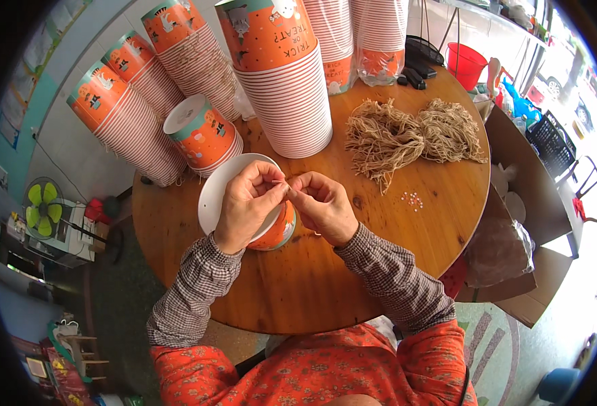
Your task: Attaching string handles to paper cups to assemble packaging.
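Note:
My left hand [250,206] and my right hand [327,208] meet fingertip to fingertip above the table, both closed in a pinch. Whatever lies between the fingers is too small and hidden to name. Just below and behind the left hand stands an orange paper bucket [212,196] with its white inside facing up, partly covered by that hand. To the right of my right hand lie several tiny white and pink beads [412,200] on the wood. Farther back rests a bundle of tan twine cords [386,139], spread in two clumps.
Tall stacks of orange-printed paper buckets [281,95] line the back and left of the round wooden table [352,284]. A short stack [207,139] stands nearer. Dark tools [417,73] lie at the back right. Beyond the right edge are cardboard boxes [528,172] and a red bucket [466,64].

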A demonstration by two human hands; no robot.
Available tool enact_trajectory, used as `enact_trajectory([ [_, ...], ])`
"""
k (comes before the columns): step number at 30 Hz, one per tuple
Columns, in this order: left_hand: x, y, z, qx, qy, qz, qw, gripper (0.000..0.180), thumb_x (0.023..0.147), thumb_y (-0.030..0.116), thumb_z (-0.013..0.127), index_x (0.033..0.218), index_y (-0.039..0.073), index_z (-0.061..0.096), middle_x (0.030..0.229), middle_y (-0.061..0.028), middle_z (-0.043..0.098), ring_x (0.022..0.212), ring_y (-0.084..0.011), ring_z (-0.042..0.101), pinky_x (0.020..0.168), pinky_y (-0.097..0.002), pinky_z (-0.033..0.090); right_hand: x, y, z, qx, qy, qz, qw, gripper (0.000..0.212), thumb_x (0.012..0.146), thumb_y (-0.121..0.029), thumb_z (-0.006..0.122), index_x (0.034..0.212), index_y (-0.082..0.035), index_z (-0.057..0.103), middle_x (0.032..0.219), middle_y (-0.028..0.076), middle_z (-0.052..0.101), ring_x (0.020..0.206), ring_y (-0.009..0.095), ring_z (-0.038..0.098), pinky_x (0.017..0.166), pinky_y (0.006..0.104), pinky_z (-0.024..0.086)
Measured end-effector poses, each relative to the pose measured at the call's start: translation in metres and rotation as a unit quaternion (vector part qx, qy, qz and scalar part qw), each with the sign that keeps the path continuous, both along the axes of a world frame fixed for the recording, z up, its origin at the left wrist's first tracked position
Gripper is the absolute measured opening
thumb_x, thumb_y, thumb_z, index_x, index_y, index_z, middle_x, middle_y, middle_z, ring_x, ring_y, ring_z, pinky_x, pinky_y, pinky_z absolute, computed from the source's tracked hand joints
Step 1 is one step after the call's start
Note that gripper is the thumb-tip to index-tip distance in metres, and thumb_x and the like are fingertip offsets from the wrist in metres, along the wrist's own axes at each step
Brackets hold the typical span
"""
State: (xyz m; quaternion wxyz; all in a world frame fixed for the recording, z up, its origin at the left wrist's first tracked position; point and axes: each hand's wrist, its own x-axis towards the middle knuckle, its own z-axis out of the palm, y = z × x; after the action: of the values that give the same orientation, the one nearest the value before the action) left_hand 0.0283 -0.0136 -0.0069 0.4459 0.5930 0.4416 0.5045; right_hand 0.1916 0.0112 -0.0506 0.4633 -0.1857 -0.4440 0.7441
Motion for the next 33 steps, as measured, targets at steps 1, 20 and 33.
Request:
enact_trajectory([
  [1,0.0,0.0,0.0,-0.005,0.0,0.002,1.0,0.01,0.09,0.003,0.06,0.099,0.001,0.054,0.093,-0.0032,0.06,0.084,-0.0089,0.06,0.076,-0.0231,0.051,0.0,0.0,0.001,0.004,-0.012,-0.007,1.0,0.013,0.091,-0.012,0.063,0.095,-0.002,0.057,0.073,-0.004,0.057,0.058,0.0,0.045,0.048,0.015,0.035],
  [20,0.001,-0.002,0.004,-0.045,0.013,-0.004,0.999,0.012,0.092,0.008,0.06,0.095,-0.004,0.06,0.085,-0.0072,0.067,0.074,-0.0112,0.066,0.068,-0.0232,0.055,-0.001,0.0,-0.004,0.045,-0.009,-0.042,0.998,0.009,0.092,-0.008,0.059,0.094,0.0,0.054,0.082,-0.001,0.06,0.068,0.002,0.055,0.058,0.0176,0.046],
  [33,0.002,-0.005,-0.007,0.058,0.11,0.036,0.992,0.008,0.09,0.003,0.062,0.094,-0.003,0.063,0.081,-0.005,0.068,0.072,-0.0096,0.065,0.064,-0.0224,0.053,-0.002,0.002,-0.01,0.116,-0.041,-0.079,0.989,0.007,0.091,-0.004,0.058,0.095,0.001,0.054,0.083,-0.001,0.059,0.074,0.003,0.056,0.064,0.0178,0.047],
])
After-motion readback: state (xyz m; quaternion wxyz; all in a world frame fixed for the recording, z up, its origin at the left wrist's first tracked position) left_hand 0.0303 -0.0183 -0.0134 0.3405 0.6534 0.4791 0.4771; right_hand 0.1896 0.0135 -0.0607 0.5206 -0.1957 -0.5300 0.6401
